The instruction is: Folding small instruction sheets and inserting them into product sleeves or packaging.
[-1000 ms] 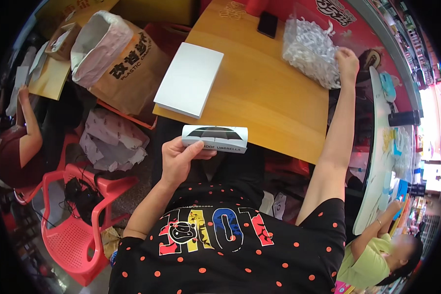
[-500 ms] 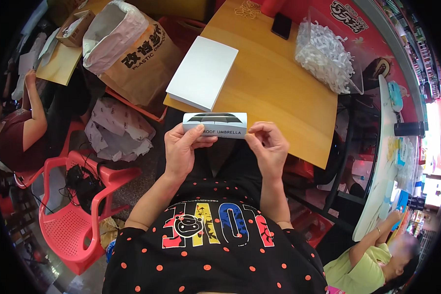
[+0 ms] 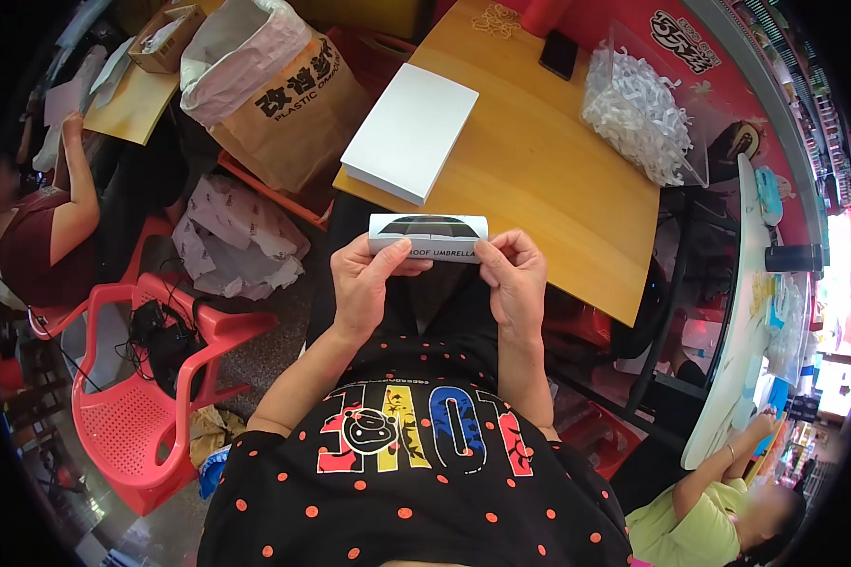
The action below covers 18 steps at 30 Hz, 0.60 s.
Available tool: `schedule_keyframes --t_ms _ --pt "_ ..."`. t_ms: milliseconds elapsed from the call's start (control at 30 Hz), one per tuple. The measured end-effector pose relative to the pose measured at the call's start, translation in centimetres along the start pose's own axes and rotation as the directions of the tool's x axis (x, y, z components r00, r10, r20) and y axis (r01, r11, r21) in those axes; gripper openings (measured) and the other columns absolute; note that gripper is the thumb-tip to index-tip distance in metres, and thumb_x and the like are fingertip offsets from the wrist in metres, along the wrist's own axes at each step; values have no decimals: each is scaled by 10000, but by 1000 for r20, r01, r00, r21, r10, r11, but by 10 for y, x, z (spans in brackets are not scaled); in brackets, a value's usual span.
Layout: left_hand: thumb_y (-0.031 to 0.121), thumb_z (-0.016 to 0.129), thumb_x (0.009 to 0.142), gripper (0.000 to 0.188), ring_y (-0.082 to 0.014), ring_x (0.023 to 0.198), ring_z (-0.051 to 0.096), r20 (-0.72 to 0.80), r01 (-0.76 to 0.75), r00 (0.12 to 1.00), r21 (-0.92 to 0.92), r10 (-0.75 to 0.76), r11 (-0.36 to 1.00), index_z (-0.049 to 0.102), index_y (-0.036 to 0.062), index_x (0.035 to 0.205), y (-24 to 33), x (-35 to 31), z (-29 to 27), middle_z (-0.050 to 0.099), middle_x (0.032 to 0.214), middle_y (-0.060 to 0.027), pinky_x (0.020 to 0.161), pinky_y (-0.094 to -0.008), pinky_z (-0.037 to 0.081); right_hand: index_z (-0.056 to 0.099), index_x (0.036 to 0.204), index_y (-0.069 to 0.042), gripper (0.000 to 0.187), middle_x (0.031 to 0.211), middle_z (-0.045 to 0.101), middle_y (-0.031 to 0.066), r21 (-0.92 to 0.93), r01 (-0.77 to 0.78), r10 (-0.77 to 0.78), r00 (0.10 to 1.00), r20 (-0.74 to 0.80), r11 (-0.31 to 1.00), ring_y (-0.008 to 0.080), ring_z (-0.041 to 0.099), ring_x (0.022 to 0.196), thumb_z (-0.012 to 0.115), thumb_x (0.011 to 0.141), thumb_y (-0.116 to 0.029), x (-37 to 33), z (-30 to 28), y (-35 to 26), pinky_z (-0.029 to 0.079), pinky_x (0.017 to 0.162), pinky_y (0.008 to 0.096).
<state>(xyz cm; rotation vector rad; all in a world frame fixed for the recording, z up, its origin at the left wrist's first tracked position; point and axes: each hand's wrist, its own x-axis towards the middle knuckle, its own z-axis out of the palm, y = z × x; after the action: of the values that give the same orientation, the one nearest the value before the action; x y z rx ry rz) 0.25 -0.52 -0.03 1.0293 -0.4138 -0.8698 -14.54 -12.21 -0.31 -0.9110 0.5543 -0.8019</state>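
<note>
A pale blue-grey printed card (image 3: pixel 444 243) with a dark umbrella picture is held up in front of my lap, bent into a curve. My left hand (image 3: pixel 361 283) grips its left end, thumb on the front face and fingers behind. At the other end my right hand (image 3: pixel 515 282) pinches the edge between thumb and fingers. The back of the card is hidden. Just beyond my hands, a stack of white sheets or cards (image 3: pixel 411 132) lies near the left edge of the wooden table (image 3: pixel 539 161).
On the table are a clear bin of white strips (image 3: pixel 638 118), a dark phone (image 3: pixel 559 54) and rubber bands (image 3: pixel 499 21). To the left stand a large paper sack (image 3: pixel 293 113) and a red plastic chair (image 3: pixel 132 430). Other people sit at far left and lower right.
My right hand has moved onto the card's right end and now overlaps it; before, its pinch was right at the edge. The whole view has shifted slightly.
</note>
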Motion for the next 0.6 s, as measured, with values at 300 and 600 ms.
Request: schedule_keyframes --t_ms 300,600 --pt "66 579 902 167 -164 754 671 76 -21 997 145 10 989 637 -65 989 -12 -4 4 678 899 -129 682 -248 545 574 1028 32 198 874 640 102 30 -163 163 987 -9 986 50 485 486 627 837 33 -3 18 6 366 364 162" --pt "82 638 871 161 -131 668 658 7 21 1000 282 -24 959 635 -44 971 -19 7 18 678 842 -96 587 -226 542 598 1002 55 182 817 654 91 20 -96 97 993 -73 995 29 470 436 640 825 51 4 9 13 351 348 151"
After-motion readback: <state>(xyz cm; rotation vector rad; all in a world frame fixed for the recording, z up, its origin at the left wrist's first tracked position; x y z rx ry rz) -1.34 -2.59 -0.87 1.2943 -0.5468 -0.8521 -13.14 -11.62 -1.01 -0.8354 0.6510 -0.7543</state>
